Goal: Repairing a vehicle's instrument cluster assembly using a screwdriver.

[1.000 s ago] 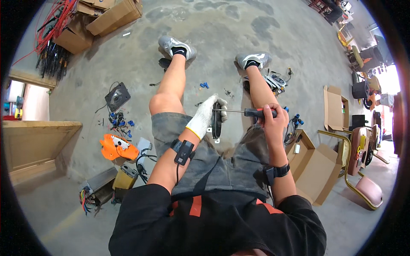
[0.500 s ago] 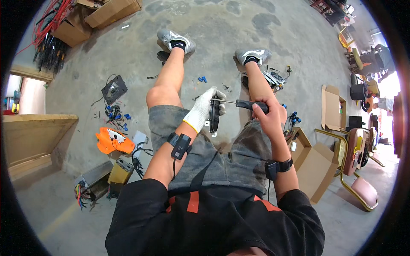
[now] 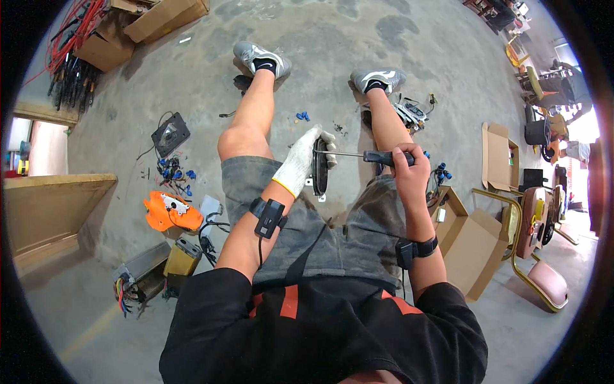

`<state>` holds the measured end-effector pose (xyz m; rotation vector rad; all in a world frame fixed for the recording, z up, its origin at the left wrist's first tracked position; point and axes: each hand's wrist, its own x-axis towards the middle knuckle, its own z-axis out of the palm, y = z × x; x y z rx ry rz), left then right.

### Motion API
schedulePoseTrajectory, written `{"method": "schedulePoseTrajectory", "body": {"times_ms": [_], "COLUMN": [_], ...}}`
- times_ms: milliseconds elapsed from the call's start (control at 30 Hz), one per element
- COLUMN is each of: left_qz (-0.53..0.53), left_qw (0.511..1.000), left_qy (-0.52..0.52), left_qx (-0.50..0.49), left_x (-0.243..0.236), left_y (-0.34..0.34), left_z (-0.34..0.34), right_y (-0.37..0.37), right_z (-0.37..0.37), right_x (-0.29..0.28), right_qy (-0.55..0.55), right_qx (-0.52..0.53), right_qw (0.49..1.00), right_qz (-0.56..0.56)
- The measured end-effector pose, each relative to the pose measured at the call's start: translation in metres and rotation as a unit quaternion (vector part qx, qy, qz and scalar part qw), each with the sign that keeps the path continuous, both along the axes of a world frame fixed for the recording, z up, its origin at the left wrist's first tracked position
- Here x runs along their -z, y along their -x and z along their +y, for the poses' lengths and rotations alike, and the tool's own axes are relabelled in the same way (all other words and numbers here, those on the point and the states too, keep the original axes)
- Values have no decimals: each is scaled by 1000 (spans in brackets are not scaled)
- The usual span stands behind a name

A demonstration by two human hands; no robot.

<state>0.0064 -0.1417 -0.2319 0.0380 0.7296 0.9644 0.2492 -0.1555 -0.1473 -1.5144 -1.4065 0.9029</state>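
I sit with my knees apart over a concrete floor. My left hand (image 3: 306,160), in a white work glove, grips a dark, flat oval part (image 3: 320,169) held on edge between my knees. My right hand (image 3: 404,168) is bare and closed around the black handle of a screwdriver (image 3: 358,155). Its metal shaft lies level and points left, with the tip against the dark part beside my gloved fingers. A black band with a small box sits on each forearm.
Left of my legs lie an orange plastic cover (image 3: 167,211), a black square unit (image 3: 170,133), small blue connectors (image 3: 173,173) and a yellow-and-metal box with wires (image 3: 182,256). Open cardboard boxes (image 3: 470,230) stand at my right, with chairs (image 3: 537,256) beyond. More boxes and red cables (image 3: 96,32) are far left.
Both hands have stayed on the part and the screwdriver. The view has shifted slightly, so hands and legs sit a little higher in frame.
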Motion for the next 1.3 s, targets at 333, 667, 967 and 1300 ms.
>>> {"method": "schedulePoseTrajectory", "body": {"times_ms": [333,667,967,1300], "left_qz": [-19,-32,-18,-15], "left_qw": [999,999,1000,1000], "left_qy": [33,15,1,7], "left_qx": [1,1,3,-8], "left_x": [-4,-2,1,-3], "left_y": [-3,-3,-4,-1], "left_z": [2,1,1,-3], "right_y": [-8,4,-7,6], "right_z": [3,-1,-2,-8], "right_x": [6,-10,2,-11], "right_qy": [-46,-198,-79,-119], "right_qx": [-39,-89,-34,-65], "right_qw": [995,969,991,986], "right_qz": [-81,-115,-100,-94]}}
